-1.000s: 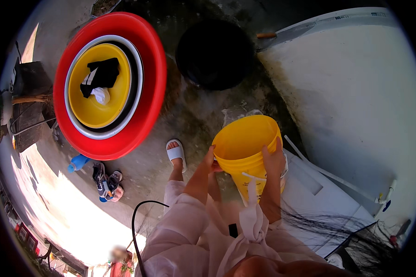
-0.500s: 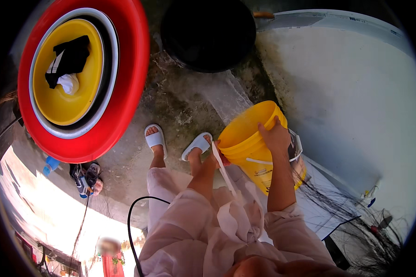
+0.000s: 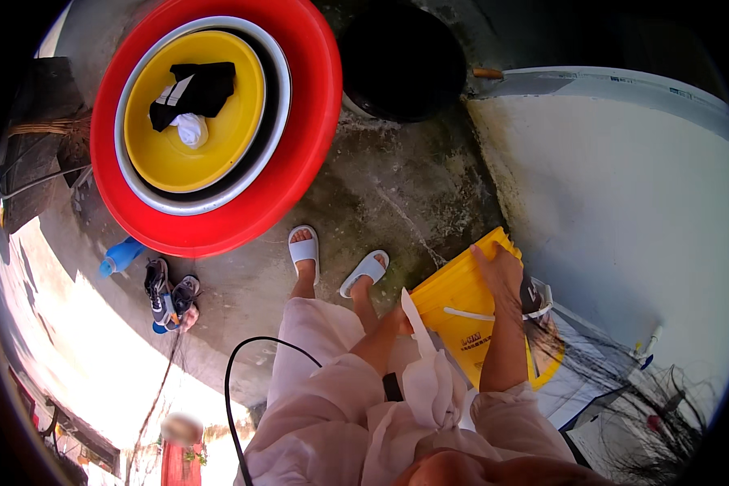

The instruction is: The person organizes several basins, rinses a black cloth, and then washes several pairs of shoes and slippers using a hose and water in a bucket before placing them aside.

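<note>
A yellow plastic bucket (image 3: pixel 462 324) with a white handle is tipped over in front of me to the right, its rim turned away toward the floor and its inside hidden. My right hand (image 3: pixel 500 274) grips the far right part of the rim. At the near left side of the rim is my left hand (image 3: pixel 400 317), partly covered by a loose white strip of my clothing; its fingers look closed on the bucket. The bucket's base points toward my right side, near a white surface.
A large red basin (image 3: pixel 316 121) stands at far left, holding a silver-rimmed basin (image 3: pixel 186 209) and a yellow basin (image 3: pixel 227 158) with black and white cloth. A black round container (image 3: pixel 403 65) is behind. Shoes (image 3: pixel 170 296) and a blue bottle (image 3: pixel 123 255) lie left. A white wall (image 3: pixel 624 194) rises right.
The bucket has tipped further over, so its open mouth no longer shows. Both hands have kept hold and shifted slightly right and toward me. My view has swung to the left.
</note>
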A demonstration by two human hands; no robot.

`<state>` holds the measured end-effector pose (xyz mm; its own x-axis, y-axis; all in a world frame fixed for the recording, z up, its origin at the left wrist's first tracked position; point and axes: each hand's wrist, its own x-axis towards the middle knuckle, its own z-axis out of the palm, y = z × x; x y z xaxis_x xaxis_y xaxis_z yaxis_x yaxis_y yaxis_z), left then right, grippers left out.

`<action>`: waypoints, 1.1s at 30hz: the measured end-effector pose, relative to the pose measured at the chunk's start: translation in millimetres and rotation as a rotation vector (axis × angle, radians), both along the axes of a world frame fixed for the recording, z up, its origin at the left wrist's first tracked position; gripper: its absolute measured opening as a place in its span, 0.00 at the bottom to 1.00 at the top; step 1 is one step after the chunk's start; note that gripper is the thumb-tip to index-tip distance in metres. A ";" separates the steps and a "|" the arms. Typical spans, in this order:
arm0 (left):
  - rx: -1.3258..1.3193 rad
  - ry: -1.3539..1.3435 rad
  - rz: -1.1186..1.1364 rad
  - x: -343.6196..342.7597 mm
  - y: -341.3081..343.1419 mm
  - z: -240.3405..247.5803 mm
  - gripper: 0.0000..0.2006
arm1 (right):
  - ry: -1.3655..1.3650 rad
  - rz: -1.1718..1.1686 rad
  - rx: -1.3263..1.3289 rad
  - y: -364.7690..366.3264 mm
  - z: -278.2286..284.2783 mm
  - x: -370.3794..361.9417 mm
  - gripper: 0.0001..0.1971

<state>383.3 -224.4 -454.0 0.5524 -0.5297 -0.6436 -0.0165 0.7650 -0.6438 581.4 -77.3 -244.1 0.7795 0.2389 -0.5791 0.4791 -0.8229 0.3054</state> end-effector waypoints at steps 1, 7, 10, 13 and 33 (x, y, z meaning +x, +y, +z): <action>0.057 0.000 -0.030 7.2 12.1 20.7 0.23 | -0.016 -0.001 -0.002 -11.3 -2.4 4.1 0.35; 0.074 -0.067 0.076 -59.5 11.7 -15.0 0.32 | 0.106 0.211 0.224 13.5 -2.1 -53.1 0.32; 0.135 -0.028 0.037 -58.2 61.5 13.9 0.33 | 0.122 0.226 0.289 12.7 -5.2 -57.9 0.31; 0.226 -0.058 0.446 -93.3 48.0 11.9 0.34 | 0.328 0.238 0.572 -26.3 -59.5 -50.9 0.28; 0.806 1.361 1.398 -496.7 -54.5 10.4 0.25 | 1.072 -0.111 0.625 28.6 -178.3 -320.9 0.25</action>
<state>-113.4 -278.9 -443.6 -0.6611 0.2533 -0.7063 -0.7470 -0.1332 0.6514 260.5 -48.7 -422.4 0.0185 0.6656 -0.7461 0.1635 -0.7382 -0.6545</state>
